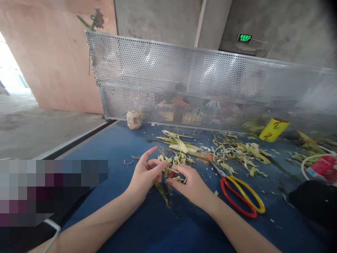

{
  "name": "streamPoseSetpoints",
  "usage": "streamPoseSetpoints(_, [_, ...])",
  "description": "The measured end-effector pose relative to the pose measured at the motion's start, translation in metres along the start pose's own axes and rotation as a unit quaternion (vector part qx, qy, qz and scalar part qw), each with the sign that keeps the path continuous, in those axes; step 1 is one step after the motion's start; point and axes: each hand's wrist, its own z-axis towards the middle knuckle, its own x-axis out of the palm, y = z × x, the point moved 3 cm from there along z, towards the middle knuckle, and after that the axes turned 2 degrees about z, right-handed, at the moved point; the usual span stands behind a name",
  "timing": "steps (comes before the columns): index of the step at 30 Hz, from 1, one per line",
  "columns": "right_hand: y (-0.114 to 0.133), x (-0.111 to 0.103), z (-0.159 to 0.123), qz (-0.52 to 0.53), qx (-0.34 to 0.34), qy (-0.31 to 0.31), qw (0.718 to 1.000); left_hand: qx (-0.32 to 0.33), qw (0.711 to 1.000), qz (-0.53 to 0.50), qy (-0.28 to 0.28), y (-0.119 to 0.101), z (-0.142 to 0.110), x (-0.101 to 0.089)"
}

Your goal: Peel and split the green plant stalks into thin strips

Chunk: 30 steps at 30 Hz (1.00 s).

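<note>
Close together over the blue table, both hands work on a small bunch of green and pale plant pieces (166,172). My left hand (146,170) pinches the bunch between thumb and fingers, its index finger stretched outward. From the other side, my right hand (189,179) closes on the same bunch, with pale bits under its fingers. A dark green sprig (163,195) hangs below the hands. Just beyond them lies a heap of pale cut pieces (181,158). Scissors (237,191) with one red and one yellow handle lie to the right of my right hand.
Long pale husk leaves (181,144) and scattered trimmings (242,151) cover the table's back. A wrapped roll (134,119) and a yellow tube (273,130) stand by the perforated metal screen (163,77). At right are a black item (313,202) and a red packet (325,168).
</note>
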Motion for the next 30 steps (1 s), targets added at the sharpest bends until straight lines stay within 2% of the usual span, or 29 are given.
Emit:
streamPoseSetpoints(6, [0.0063, 0.001, -0.0027, -0.01, -0.003, -0.005, 1.0, 0.002, 1.0, -0.003, 0.019, 0.0018, -0.0027, 0.0038])
streamPoseSetpoints(11, [0.0064, -0.0022, -0.0033, 0.054, 0.009, 0.003, 0.998, -0.039, 0.998, -0.014, 0.048, 0.0033, -0.0028, 0.0053])
streamPoseSetpoints(15, [0.0024, -0.0031, -0.0024, 0.084, 0.031, -0.002, 0.996, -0.036, 0.997, -0.033, 0.065, 0.0002, -0.0052, 0.0063])
streamPoseSetpoints(19, [0.0009, -0.0022, -0.0018, 0.13, 0.057, 0.031, 0.989, -0.023, 0.995, -0.035, 0.094, -0.0038, -0.008, 0.0069])
streamPoseSetpoints(24, [0.0017, -0.0004, -0.0034, 0.179, 0.077, 0.051, 0.979, -0.016, 0.997, -0.027, 0.064, -0.005, -0.0093, 0.0064])
streamPoseSetpoints(28, [0.0043, 0.0014, -0.0046, 0.141, 0.053, 0.057, 0.987, -0.02, 0.998, -0.013, 0.052, -0.0042, -0.007, 0.0072])
streamPoseSetpoints(30, [0.0044, 0.0011, -0.0046, 0.111, 0.056, 0.041, 0.991, -0.028, 0.998, -0.007, 0.056, -0.0024, -0.0056, 0.0072])
